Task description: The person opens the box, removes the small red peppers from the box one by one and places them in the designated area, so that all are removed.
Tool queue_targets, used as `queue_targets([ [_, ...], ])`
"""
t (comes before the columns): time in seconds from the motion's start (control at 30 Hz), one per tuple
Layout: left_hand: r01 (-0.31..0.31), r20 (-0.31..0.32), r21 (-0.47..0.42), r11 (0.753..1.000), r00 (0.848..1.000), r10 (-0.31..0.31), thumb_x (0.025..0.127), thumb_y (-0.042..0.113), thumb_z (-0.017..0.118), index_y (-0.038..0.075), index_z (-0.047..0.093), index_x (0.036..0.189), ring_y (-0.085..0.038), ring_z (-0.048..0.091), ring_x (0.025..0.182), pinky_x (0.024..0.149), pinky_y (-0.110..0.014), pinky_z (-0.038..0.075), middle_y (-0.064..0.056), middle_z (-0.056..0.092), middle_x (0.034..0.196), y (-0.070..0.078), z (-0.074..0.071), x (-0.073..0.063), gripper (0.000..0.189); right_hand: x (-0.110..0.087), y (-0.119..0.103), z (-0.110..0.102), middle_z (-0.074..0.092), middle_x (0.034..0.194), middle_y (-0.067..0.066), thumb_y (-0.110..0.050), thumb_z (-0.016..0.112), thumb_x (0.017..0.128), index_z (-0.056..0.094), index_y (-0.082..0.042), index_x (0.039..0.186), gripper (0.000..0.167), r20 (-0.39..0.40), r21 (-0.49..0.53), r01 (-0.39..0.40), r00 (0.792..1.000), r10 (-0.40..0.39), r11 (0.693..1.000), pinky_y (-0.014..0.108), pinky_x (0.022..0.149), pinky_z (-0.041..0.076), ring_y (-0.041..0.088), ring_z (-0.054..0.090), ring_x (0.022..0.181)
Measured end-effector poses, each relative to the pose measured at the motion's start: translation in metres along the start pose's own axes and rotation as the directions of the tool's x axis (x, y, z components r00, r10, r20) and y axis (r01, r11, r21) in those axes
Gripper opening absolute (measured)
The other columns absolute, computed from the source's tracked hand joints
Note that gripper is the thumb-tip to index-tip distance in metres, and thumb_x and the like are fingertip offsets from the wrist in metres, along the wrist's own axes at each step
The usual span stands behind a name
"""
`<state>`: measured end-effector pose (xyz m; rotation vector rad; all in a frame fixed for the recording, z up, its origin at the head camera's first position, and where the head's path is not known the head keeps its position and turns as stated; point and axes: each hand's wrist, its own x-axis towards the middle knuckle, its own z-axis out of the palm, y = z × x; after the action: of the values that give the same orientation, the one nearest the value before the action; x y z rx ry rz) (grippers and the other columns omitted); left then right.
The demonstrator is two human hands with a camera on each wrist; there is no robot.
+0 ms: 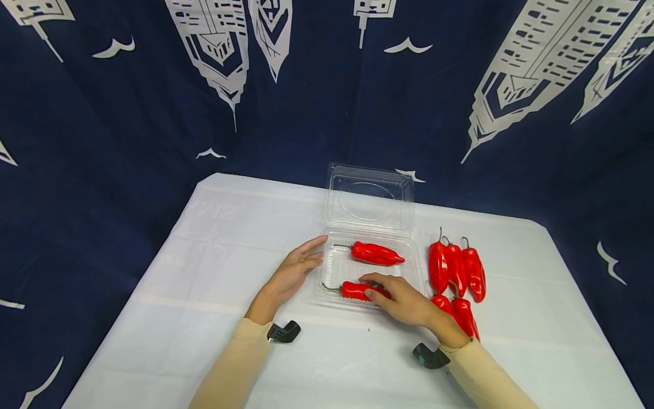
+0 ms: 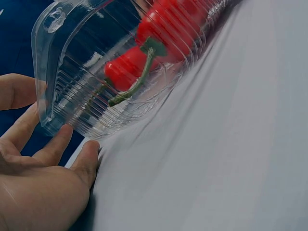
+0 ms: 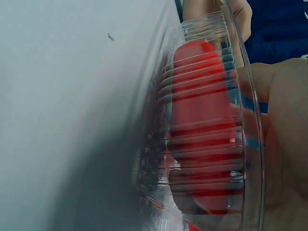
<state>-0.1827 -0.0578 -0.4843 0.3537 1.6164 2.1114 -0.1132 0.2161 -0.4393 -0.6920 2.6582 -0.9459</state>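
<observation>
A clear plastic clamshell container (image 1: 341, 271) lies on the table with its lid (image 1: 370, 201) hinged back. Inside, one red pepper (image 1: 377, 254) lies toward the far side, its stem pointing left. Nearer the front wall is a second red pepper (image 1: 352, 290), also stem left. My right hand (image 1: 403, 300) reaches over the front right of the container and holds this nearer pepper between thumb and fingers, covering its tip. With fingers extended, my left hand (image 1: 292, 274) touches the container's left side. In the left wrist view, its fingertips (image 2: 62, 134) meet the ribbed plastic wall.
Several more red peppers (image 1: 476, 272) lie to the right of the container, partly behind my right forearm. A white cloth covers the table (image 1: 245, 227). Beyond its far edge hangs a dark blue curtain (image 1: 317, 125) with white prints.
</observation>
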Motion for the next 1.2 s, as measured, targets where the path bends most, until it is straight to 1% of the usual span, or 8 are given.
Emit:
queue_targets([
  [0.13,0.0,0.001,-0.001,1.0,1.0,0.0,0.097,0.001,0.05,0.011,0.037,0.155,-0.03,0.029,0.149,0.124,-0.043,0.019,-0.004,0.028,0.162,-0.0009,-0.0008,0.0001,0.059,0.0009,-0.0005,-0.0003,0.068,0.122,-0.004,-0.032,0.062,0.099,0.06,-0.012,0.135,0.042,0.013,-0.005,-0.018,1.0,0.018,1.0,0.036,0.096,0.054,0.011,0.059,0.1],
  [0.37,0.006,-0.006,0.0,1.0,1.0,-0.006,0.097,0.001,0.05,0.011,0.037,0.155,-0.03,0.029,0.149,0.124,-0.044,0.018,-0.003,0.028,0.162,-0.001,-0.001,-0.0019,0.06,0.0006,-0.001,-0.0007,0.068,0.124,-0.003,-0.034,0.063,0.098,0.06,-0.013,0.136,0.044,0.019,0.013,-0.033,0.999,0.033,0.999,0.031,0.092,0.054,0.011,0.058,0.099],
  [0.53,-0.002,-0.006,0.0,1.0,1.0,0.002,0.097,0.001,0.05,0.01,0.037,0.155,-0.031,0.029,0.149,0.124,-0.045,0.018,-0.004,0.028,0.163,-0.0008,-0.0007,-0.0018,0.06,0.001,-0.0012,-0.001,0.07,0.114,-0.004,-0.033,0.064,0.098,0.061,-0.013,0.136,0.044,0.024,0.025,-0.044,0.999,0.043,0.999,0.024,0.078,0.053,0.012,0.058,0.089],
  [0.63,-0.007,-0.004,0.0,1.0,1.0,0.007,0.097,0.0,0.05,0.01,0.036,0.155,-0.031,0.028,0.15,0.124,-0.045,0.018,-0.004,0.026,0.164,-0.0009,-0.0008,-0.0014,0.06,0.0011,-0.0013,-0.0015,0.07,0.112,-0.005,-0.032,0.064,0.097,0.061,-0.012,0.136,0.043,0.021,0.029,-0.04,0.999,0.039,0.999,0.023,0.074,0.052,0.012,0.057,0.087],
  [0.8,-0.007,-0.003,0.003,1.0,1.0,0.007,0.097,0.001,0.05,0.011,0.038,0.154,-0.031,0.027,0.15,0.124,-0.045,0.018,-0.005,0.027,0.164,-0.0009,-0.0007,-0.001,0.06,0.0003,-0.002,-0.0033,0.07,0.116,-0.003,-0.03,0.065,0.097,0.062,-0.01,0.134,0.042,-0.011,0.009,-0.021,1.0,0.021,1.0,0.024,0.08,0.053,0.012,0.057,0.09],
  [0.9,-0.007,-0.009,0.003,1.0,1.0,0.007,0.097,0.001,0.05,0.012,0.04,0.153,-0.031,0.029,0.149,0.124,-0.044,0.019,-0.003,0.028,0.163,-0.0001,0.0,-0.0007,0.059,-0.0003,-0.0031,-0.0049,0.069,0.111,-0.004,-0.028,0.066,0.097,0.062,-0.009,0.134,0.042,-0.045,0.005,-0.013,0.999,0.014,1.0,0.024,0.078,0.052,0.013,0.057,0.089],
  [1.0,-0.007,-0.013,0.004,1.0,1.0,0.007,0.097,0.001,0.05,0.012,0.039,0.154,-0.03,0.029,0.149,0.124,-0.044,0.018,-0.003,0.029,0.163,0.0008,0.0009,-0.0007,0.059,-0.0005,-0.0038,-0.0061,0.068,0.107,-0.004,-0.027,0.067,0.096,0.061,-0.009,0.135,0.043,-0.089,0.003,-0.011,0.996,0.011,1.0,0.025,0.08,0.052,0.013,0.057,0.089],
  [1.2,-0.004,-0.014,-0.001,1.0,1.0,0.004,0.098,0.001,0.049,0.012,0.039,0.154,-0.03,0.028,0.149,0.124,-0.044,0.019,-0.003,0.028,0.163,0.0008,0.001,-0.0007,0.058,-0.001,-0.0038,-0.0073,0.067,0.1,-0.003,-0.029,0.067,0.097,0.059,-0.011,0.137,0.045,-0.166,0.011,-0.013,0.986,0.015,1.0,0.026,0.078,0.051,0.014,0.058,0.087],
])
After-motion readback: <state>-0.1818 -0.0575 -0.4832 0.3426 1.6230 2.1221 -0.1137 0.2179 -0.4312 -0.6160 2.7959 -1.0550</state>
